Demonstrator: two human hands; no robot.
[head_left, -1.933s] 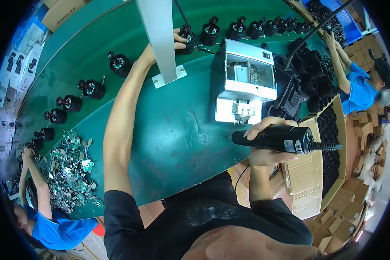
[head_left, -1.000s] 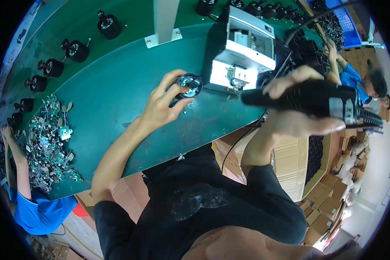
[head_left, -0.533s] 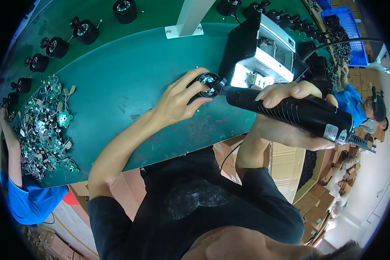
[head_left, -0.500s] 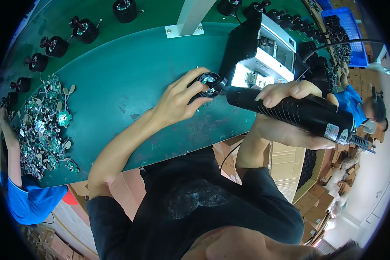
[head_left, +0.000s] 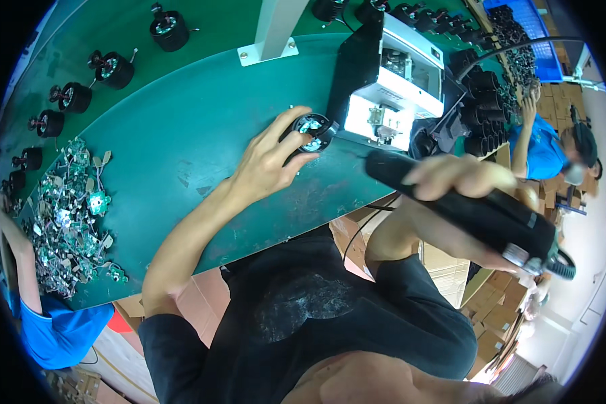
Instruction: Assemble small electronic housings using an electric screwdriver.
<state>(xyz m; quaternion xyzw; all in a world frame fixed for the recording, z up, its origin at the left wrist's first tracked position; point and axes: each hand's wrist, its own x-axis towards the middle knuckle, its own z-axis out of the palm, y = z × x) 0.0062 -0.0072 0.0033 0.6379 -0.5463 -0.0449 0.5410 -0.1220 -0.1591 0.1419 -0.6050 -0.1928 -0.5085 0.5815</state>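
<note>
Your left hand (head_left: 266,165) holds the round motor (head_left: 312,130) at your fingertips, pressed on the green table (head_left: 182,128). Your right hand (head_left: 454,178) grips the black driver (head_left: 464,205), just right of the motor.

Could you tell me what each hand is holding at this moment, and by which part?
The left hand grips the round black motor by its sides on the green table; the right hand holds the black electric screwdriver around its barrel.
</note>
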